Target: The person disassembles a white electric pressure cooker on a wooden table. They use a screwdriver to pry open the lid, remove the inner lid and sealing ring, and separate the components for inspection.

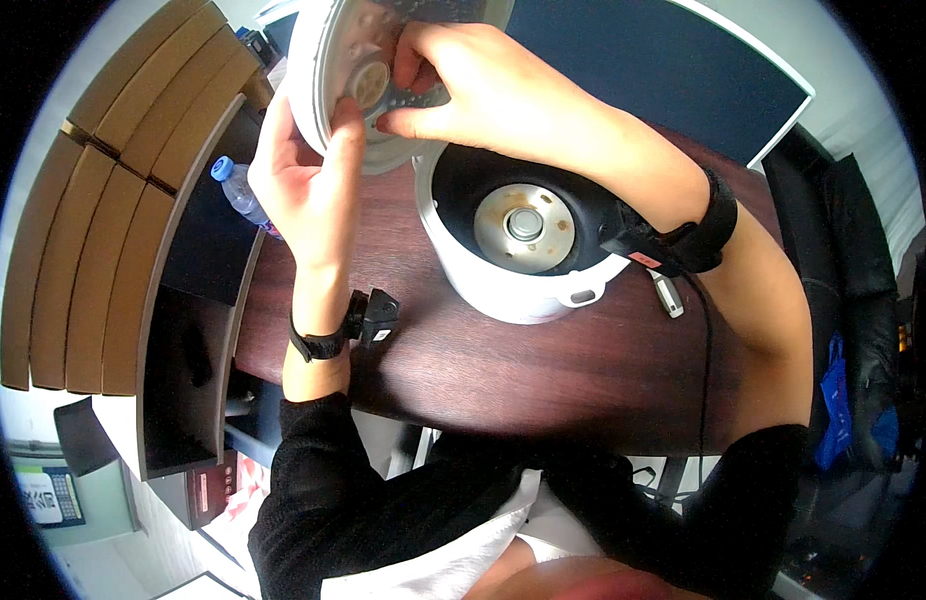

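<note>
My left hand (308,190) grips a round rice cooker lid (308,85) by its pale rim, tilted up on edge above the table. Its thumb rests on the underside, beside a small round vent piece (369,84). My right hand (463,85) is at the lid's underside, fingers curled and thumb apart from them, close to the vent. Moisture drops speckle that surface. Below my right forearm stands the white rice cooker body (503,297), uncovered, with a stained metal heating plate (498,230) showing inside its dark well.
The cooker stands on a dark wood table (463,370). A bottle with a blue cap (223,168) and stacked brown boxes (93,220) are at the left. Behind is a dark panel (643,70) with a white edge. A small pale device (669,296) lies right of the cooker, near a black cable (707,370).
</note>
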`<action>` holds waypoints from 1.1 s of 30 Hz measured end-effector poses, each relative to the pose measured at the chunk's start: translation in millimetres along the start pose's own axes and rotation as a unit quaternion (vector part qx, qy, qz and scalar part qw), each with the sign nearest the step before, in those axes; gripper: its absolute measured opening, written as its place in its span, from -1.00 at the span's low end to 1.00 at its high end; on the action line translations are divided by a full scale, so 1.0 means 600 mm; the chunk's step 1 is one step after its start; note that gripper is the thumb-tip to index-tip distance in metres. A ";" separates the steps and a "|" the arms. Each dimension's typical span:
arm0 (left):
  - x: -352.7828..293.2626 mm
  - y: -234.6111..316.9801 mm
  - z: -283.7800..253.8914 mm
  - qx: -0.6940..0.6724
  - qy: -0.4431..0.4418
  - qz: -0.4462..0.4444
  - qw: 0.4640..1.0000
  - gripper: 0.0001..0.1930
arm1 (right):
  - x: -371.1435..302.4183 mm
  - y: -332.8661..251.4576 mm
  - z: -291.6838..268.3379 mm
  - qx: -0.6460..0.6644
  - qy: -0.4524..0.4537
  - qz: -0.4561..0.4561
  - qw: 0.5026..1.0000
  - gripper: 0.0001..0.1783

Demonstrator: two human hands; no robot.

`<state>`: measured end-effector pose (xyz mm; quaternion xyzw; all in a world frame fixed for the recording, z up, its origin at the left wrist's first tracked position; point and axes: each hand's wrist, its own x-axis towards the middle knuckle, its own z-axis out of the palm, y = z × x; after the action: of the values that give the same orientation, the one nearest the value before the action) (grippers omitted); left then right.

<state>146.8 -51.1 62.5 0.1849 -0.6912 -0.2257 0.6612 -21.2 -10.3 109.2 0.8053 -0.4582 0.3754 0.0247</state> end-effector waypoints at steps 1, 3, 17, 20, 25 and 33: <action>0.001 0.000 -0.001 0.011 -0.004 -0.001 1.000 -0.61 | -0.001 0.001 0.000 0.004 0.003 -0.002 1.000 -0.63; -0.001 0.004 -0.001 0.038 -0.009 0.009 0.999 -0.62 | -0.003 0.003 0.000 0.011 0.009 -0.006 1.000 -0.66; 0.004 0.001 0.019 0.071 0.043 0.035 0.996 -0.64 | 0.009 0.007 0.006 -0.011 0.017 -0.048 0.999 -0.80; 0.001 0.008 0.022 0.045 0.048 0.033 0.997 -0.64 | 0.006 0.008 0.005 -0.013 0.010 -0.043 0.999 -0.81; 0.000 0.003 0.019 0.061 0.055 0.042 0.996 -0.66 | 0.005 0.001 0.001 -0.020 0.001 -0.034 0.999 -0.82; 0.004 -0.002 0.015 0.070 0.050 0.046 0.995 -0.67 | 0.006 0.003 0.007 -0.031 0.013 -0.065 0.997 -0.69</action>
<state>137.4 -52.7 63.7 0.2096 -0.6790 -0.1362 0.6903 -19.2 -15.6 107.4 0.8271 -0.4163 0.3691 0.0801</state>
